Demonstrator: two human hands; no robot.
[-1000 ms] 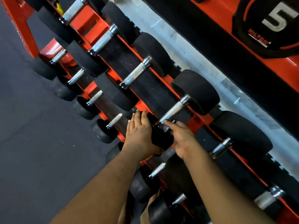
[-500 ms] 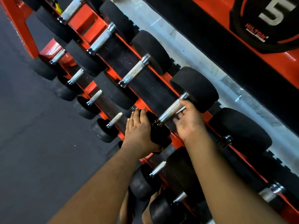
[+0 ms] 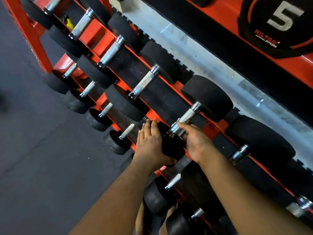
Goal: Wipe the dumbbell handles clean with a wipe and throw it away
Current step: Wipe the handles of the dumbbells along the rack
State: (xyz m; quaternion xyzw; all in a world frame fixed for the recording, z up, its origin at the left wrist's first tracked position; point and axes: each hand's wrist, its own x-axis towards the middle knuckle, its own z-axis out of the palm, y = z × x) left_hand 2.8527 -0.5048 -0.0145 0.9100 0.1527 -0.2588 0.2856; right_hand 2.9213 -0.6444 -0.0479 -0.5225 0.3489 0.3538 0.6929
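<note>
Right hand (image 3: 196, 143) fingers (image 3: 184, 127) wrap the dumbbell handle (image 3: 185, 118), wipe seemingly hidden.

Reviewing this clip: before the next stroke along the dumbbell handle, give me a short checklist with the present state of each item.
1. Left hand steadies the near weight head: ok, it lies flat on the black head, fingers straight.
2. Right hand is at the handle: ok, its fingers reach the lower, near end of the knurled bar.
3. Wipe is in the right hand: cannot tell, no wipe shows in this view.
4. Dumbbell sits on the red rack: ok, both heads rest in line with their neighbours.
5. Upper part of the handle is free for the stroke: ok, nothing covers it.
</note>
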